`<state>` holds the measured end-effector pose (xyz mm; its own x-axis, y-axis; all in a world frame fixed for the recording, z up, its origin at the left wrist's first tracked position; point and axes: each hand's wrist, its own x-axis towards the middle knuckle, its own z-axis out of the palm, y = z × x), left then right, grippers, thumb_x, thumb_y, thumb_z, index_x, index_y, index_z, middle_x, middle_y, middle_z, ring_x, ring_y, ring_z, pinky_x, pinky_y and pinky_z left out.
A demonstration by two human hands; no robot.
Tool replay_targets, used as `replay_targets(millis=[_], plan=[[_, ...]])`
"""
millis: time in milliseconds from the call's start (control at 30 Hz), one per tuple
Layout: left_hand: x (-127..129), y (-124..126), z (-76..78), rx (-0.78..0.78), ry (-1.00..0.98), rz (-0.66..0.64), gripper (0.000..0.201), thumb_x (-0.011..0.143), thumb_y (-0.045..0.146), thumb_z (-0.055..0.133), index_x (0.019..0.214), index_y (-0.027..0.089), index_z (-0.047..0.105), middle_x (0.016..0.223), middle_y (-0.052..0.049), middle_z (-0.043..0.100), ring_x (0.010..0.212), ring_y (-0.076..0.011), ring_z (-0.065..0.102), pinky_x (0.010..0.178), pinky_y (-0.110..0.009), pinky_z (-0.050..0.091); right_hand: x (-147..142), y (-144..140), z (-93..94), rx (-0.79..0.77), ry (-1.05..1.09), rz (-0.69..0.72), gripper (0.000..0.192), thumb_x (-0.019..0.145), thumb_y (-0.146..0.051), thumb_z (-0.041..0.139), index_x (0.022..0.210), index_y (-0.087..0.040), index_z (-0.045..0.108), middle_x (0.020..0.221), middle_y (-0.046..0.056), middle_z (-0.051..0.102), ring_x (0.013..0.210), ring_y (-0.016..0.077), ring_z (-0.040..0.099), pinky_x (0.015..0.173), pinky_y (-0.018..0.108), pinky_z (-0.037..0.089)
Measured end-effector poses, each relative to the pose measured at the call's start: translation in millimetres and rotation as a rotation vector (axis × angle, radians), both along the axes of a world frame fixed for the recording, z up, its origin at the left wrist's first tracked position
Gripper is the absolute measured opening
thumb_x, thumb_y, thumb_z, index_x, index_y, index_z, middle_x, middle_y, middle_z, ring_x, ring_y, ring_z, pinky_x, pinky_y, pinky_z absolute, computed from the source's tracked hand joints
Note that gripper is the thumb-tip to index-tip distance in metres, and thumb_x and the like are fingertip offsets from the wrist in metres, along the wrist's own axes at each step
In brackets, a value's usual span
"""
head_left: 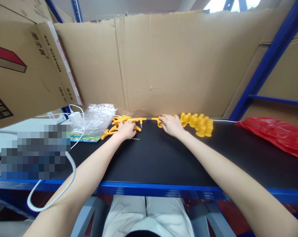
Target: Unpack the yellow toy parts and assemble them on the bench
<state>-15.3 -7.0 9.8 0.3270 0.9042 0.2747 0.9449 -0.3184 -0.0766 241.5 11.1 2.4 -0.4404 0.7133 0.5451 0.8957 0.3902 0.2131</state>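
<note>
**Both hands down on the orange and yellow parts at the back of the bench**

I'm looking down two bare forearms stretched to the far edge of the black table top [151,161], just above the middle of the frame. The left hand [126,130] lies palm down on a heap of orange handle-shaped pieces [119,124], fingers curled over them; I can't tell whether it actually pinches one. A small metal spring [136,139] lies on the mat just beside that hand, to its right in the frame. The right hand [171,125] rests flat, fingers spread, its fingertips on a single orange piece [158,121] at centre frame; loose contact, not a firm clasp as far as I can see. Just right of it, touching the knuckle side, stands a cluster of yellow caps [199,123]. Left of centre sits a clear plastic bag [96,117], with a white charger [75,117] beside it. A red bag [274,133] lies at right. Cardboard [163,59] walls off the back.
</note>
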Motion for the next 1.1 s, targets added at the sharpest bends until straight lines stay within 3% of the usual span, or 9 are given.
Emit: replay_targets(millis=[133, 233, 333, 533, 867, 1100], plan=[[-4.0, 4.4, 7.3, 0.019, -0.053, -0.006, 0.034, 0.081, 0.031, 0.045, 0.109, 0.021, 0.061, 0.119, -0.01, 0.059, 0.112, -0.0297, 0.049, 0.092, -0.049, 0.035, 18.5, -10.9, 41.6, -0.037, 0.182, -0.157, 0.042, 0.087, -0.029, 0.043, 0.126, -0.017, 0.054, 0.128, 0.013, 0.054, 0.113, 0.0277, 0.05, 0.091, 0.044, 0.035], [-6.7, 11.4, 19.3, 0.033, -0.08, -0.026, 0.033, 0.081, 0.03, 0.047, 0.109, 0.022, 0.062, 0.116, -0.009, 0.061, 0.109, -0.0279, 0.051, 0.091, -0.044, 0.037, 38.2, -20.2, 71.0, -0.171, 0.334, -0.265, 0.04, 0.084, -0.033, 0.047, 0.119, -0.017, 0.06, 0.118, 0.01, 0.062, 0.104, 0.025, 0.057, 0.087, 0.039, 0.042], [-5.4, 22.7, 33.0, 0.034, -0.054, -0.056, 0.033, 0.082, 0.031, 0.046, 0.11, 0.023, 0.062, 0.116, -0.009, 0.061, 0.109, -0.0279, 0.051, 0.09, -0.044, 0.038, 59.8, -29.2, 84.9, -0.243, 0.379, -0.293, 0.036, 0.082, -0.033, 0.051, 0.11, -0.018, 0.065, 0.103, 0.008, 0.068, 0.092, 0.0217, 0.062, 0.081, 0.034, 0.046], [12.8, 49.8, 44.7, 0.019, 0.038, -0.062, 0.034, 0.082, 0.019, 0.044, 0.109, 0.023, 0.063, 0.117, -0.01, 0.06, 0.111, -0.0277, 0.05, 0.089, -0.044, 0.038, 97.1, -37.2, 71.4, -0.175, 0.383, -0.517, 0.034, 0.081, -0.035, 0.048, 0.099, -0.018, 0.07, 0.096, 0.011, 0.069, 0.089, 0.0251, 0.063, 0.074, 0.034, 0.047], [37.6, 73.5, 8.5, -0.06, 0.145, -0.062, 0.032, 0.081, 0.007, 0.05, 0.101, 0.024, 0.068, 0.112, -0.009, 0.062, 0.112, -0.027, 0.05, 0.096, -0.047, 0.03, 107.0, -36.3, 55.6, -0.347, 0.188, -0.73, 0.035, 0.082, -0.033, 0.045, 0.104, -0.015, 0.066, 0.104, 0.015, 0.067, 0.096, 0.0286, 0.062, 0.073, 0.035, 0.046], [41.2, 75.1, 7.3, -0.018, 0.18, -0.153, 0.03, 0.083, 0.01, 0.046, 0.098, 0.022, 0.069, 0.108, -0.01, 0.061, 0.11, -0.0254, 0.049, 0.095, -0.045, 0.029, 106.1, -32.7, 51.2, -0.441, 0.128, -0.738, 0.033, 0.079, -0.033, 0.051, 0.104, -0.016, 0.065, 0.108, 0.014, 0.065, 0.096, 0.0274, 0.063, 0.072, 0.033, 0.046]])
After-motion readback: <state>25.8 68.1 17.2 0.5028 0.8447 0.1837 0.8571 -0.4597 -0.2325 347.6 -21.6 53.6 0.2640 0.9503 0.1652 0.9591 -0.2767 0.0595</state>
